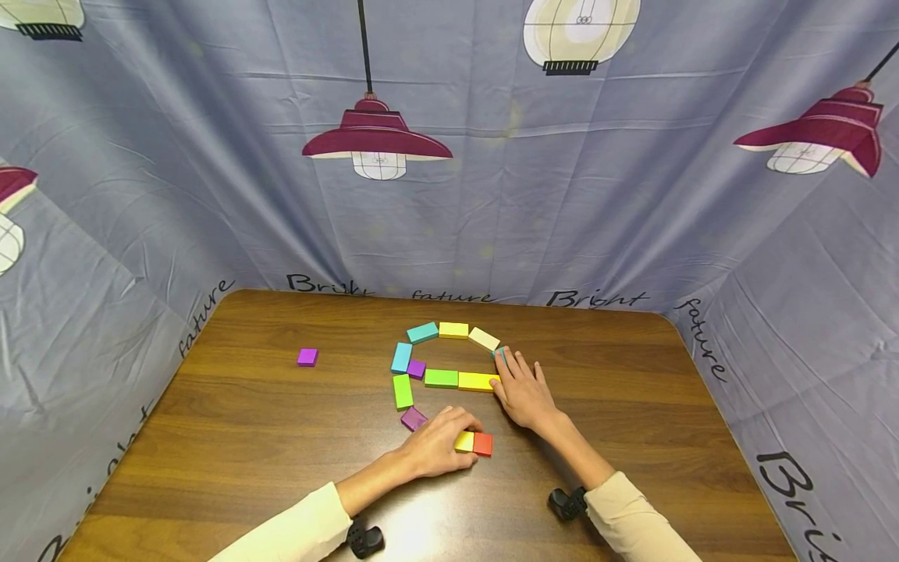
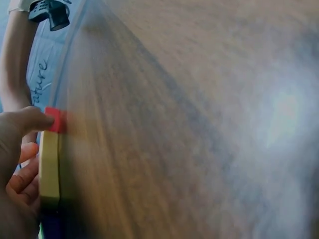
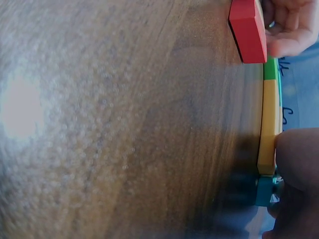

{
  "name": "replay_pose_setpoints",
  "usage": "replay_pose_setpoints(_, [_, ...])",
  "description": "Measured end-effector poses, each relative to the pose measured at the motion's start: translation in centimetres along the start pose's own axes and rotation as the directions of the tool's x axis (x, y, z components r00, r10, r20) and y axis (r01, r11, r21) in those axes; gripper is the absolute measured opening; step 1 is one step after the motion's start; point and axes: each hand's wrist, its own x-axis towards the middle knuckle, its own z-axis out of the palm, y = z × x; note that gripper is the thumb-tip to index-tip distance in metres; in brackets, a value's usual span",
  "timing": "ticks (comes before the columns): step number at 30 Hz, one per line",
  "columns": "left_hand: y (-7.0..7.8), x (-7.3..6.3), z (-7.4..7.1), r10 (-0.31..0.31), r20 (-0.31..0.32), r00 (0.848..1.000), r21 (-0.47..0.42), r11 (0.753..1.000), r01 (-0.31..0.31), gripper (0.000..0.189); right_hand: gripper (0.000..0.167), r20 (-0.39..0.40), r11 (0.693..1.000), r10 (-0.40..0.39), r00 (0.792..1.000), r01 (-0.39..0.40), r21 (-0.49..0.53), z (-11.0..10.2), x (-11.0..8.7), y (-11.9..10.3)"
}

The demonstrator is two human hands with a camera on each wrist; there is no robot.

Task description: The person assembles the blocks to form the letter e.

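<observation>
Blocks on the table form a curved line with a straight row inside it. My left hand (image 1: 438, 443) is at the curve's lower end, with its thumb and fingers on opposite sides of the red block (image 1: 483, 444) and the adjoining yellow block (image 1: 464, 442). In the left wrist view its thumb touches the red block (image 2: 55, 120). Fingers stretched, my right hand (image 1: 525, 394) touches a teal block (image 1: 499, 353), largely covered. Its thumb is at the end of the long yellow block (image 1: 477, 382). Part of a purple block (image 1: 413, 418) is hidden by my left hand.
A lone purple block (image 1: 307, 357) lies to the left. Inside the curve, a green block (image 1: 441, 378) and a small purple block (image 1: 417, 369) continue the row. A cream block (image 1: 484, 338) is beside the teal one. Printed curtains (image 1: 477, 234) surround the wooden table (image 1: 281, 437).
</observation>
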Motion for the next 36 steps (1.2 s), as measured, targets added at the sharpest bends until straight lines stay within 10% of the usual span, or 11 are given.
replay_pose_setpoints(7, [-2.9, -1.3, -3.6, -0.076, -0.159, 0.984, -0.073, 0.995, 0.065, 0.043, 0.061, -0.013, 1.0, -0.01, 1.0, 0.01, -0.005, 0.1, 0.0, 0.2])
replay_pose_setpoints(17, [-12.7, -6.8, -12.9, -0.352, -0.336, 0.874, -0.044, 0.932, 0.359, 0.051, 0.061, -0.022, 1.0, -0.016, 1.0, 0.016, -0.006, 0.0, -0.2, 0.1])
replay_pose_setpoints(24, [-17.1, -9.9, -16.2, -0.373, -0.245, 0.895, -0.022, 0.925, 0.38, 0.061, 0.061, -0.021, 1.0, -0.012, 1.0, 0.012, -0.009, -0.1, -0.2, 0.2])
replay_pose_setpoints(36, [-17.8, -10.3, -16.1, -0.413, -0.259, 0.873, -0.004, 0.905, 0.426, 0.035, 0.06, -0.025, 1.0, -0.016, 1.0, 0.016, -0.006, 0.0, -0.1, 0.1])
